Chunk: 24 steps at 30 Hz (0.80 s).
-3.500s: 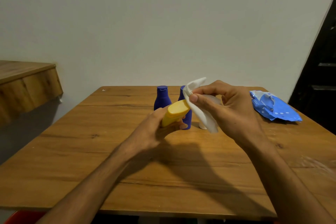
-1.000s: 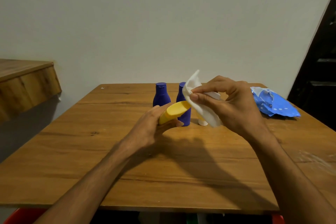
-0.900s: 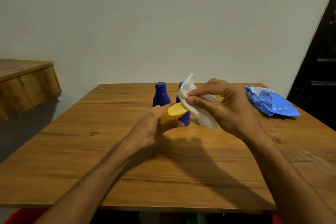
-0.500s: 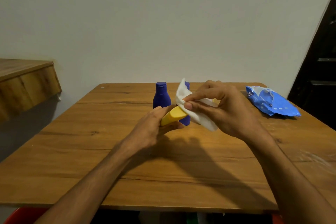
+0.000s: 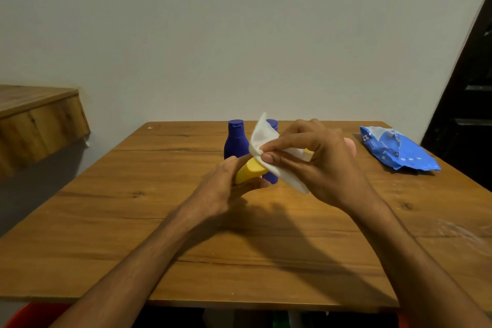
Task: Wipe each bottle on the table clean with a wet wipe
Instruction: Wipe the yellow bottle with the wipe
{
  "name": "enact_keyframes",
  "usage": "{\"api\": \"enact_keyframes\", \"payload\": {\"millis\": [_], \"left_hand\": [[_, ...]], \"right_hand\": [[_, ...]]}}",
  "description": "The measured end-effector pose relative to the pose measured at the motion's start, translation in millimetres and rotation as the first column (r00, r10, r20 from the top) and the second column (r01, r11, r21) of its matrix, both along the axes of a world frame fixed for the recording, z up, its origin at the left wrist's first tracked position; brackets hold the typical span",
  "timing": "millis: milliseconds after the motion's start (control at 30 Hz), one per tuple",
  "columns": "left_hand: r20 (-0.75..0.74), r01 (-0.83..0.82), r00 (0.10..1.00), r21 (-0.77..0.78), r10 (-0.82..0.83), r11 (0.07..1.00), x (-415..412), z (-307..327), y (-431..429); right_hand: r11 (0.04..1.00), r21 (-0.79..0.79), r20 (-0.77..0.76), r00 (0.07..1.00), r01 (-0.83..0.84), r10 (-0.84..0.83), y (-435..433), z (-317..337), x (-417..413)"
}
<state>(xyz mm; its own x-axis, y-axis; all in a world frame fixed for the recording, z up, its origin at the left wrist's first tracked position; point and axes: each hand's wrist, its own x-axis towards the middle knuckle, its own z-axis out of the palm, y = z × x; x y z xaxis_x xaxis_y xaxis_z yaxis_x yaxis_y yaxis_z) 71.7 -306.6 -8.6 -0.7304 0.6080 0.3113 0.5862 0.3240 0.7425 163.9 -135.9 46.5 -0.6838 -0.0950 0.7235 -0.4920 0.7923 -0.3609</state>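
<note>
My left hand (image 5: 226, 189) grips a yellow bottle (image 5: 249, 172) above the middle of the wooden table (image 5: 159, 221), its end tilted up and to the right. My right hand (image 5: 319, 162) pinches a white wet wipe (image 5: 266, 141) against that end of the yellow bottle. Two dark blue bottles stand upright behind the hands: one (image 5: 235, 140) in full view, the other (image 5: 272, 125) mostly hidden by the wipe. A small yellow and white thing (image 5: 307, 152) shows behind my right fingers; I cannot tell what it is.
A blue wet wipe pack (image 5: 396, 149) lies at the table's far right. A wooden shelf (image 5: 34, 117) juts from the wall on the left. A dark door frame (image 5: 468, 104) stands at the right. Something red (image 5: 34, 314) shows below the table's near left edge.
My right hand has moved the wipe left and down along the yellow bottle, so it now covers more of the bottle's end. The left hand has kept its grip.
</note>
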Motion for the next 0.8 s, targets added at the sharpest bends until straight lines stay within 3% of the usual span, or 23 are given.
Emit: {"api": "enact_keyframes", "payload": {"millis": [100,200,333,433,500,700,800], "left_hand": [[0.066,0.040,0.997,0.070,-0.045,0.997,-0.8,-2.1,-5.6],[0.112,0.034,0.992,0.161,-0.052,0.986,-3.0,-1.7,-4.0],[0.049,0.028,0.998,0.158,-0.036,0.987,-1.5,3.0,1.7],[-0.059,0.044,0.998,0.125,-0.037,0.991,7.9,6.8,-3.8],[-0.045,0.050,0.998,0.157,-0.043,0.986,8.3,7.1,-5.2],[-0.004,0.068,0.998,0.238,-0.069,0.969,18.8,10.6,0.6],[0.022,0.083,0.996,0.238,-0.090,0.968,18.8,10.9,-0.6]], "right_hand": [[0.997,-0.030,-0.051,0.997,-0.064,0.063,-10.7,-3.9,-0.8],[0.996,-0.089,-0.101,0.995,-0.021,0.012,-11.2,-4.9,-1.6],[0.985,-0.158,-0.152,0.984,0.065,-0.089,-9.8,-5.7,-1.3],[0.987,-0.158,-0.135,0.991,-0.020,-0.002,-18.2,-8.3,0.0],[0.988,-0.138,-0.110,0.993,-0.063,0.048,-18.8,-9.1,-0.4],[0.979,-0.201,-0.132,0.990,0.025,-0.053,-6.9,-5.7,-0.8],[0.981,-0.192,-0.109,0.994,-0.025,0.004,-15.0,-6.2,-0.3]]}}
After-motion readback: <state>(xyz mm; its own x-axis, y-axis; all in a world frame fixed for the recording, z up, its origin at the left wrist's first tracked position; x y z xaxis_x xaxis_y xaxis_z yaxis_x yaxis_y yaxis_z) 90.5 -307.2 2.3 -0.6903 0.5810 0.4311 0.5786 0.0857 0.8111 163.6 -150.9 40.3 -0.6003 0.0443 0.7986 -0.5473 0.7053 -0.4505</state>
